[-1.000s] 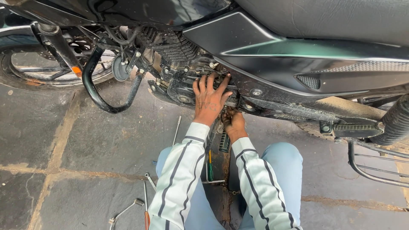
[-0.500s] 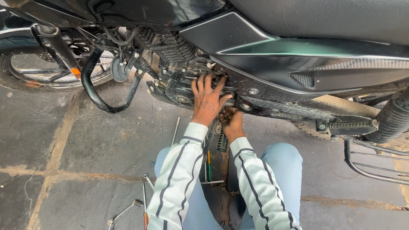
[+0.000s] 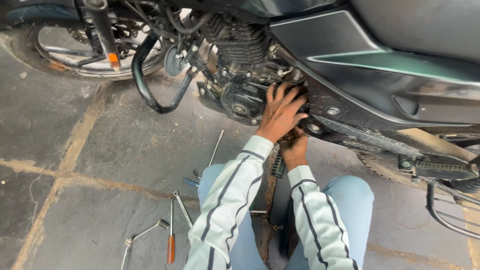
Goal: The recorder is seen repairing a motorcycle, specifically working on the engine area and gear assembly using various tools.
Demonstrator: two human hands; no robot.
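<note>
Left hand: we find the left hand (image 3: 280, 114) spread flat, fingers apart, pressed against the black engine casing (image 3: 240, 102) of the motorcycle (image 3: 380, 75); we judge it braces the body while the other hand works below.
Right hand: the right hand (image 3: 294, 146) sits just under the left, curled in against the underside of the frame by the footrest bracket (image 3: 320, 131). We cannot tell whether it grips anything; the fingertips are hidden.
Work area: the lower engine side, between the crash guard (image 3: 150, 95) and the rear footpeg (image 3: 440, 167).
Posture: the person crouches close, knees in blue trousers (image 3: 350, 200), striped sleeves (image 3: 230, 200) reaching forward, which keeps both hands near the casing.
Tools on floor: a screwdriver with an orange handle (image 3: 171, 240), a bent socket wrench (image 3: 142, 237), a spanner (image 3: 182, 207) and a long thin rod (image 3: 216, 147) lie on the stone floor (image 3: 75, 150) to the person's left, near the left knee, plainly laid within reach.
Markings: we see no packages or signs; an orange reflector (image 3: 114, 59) sits on the front fork.
</note>
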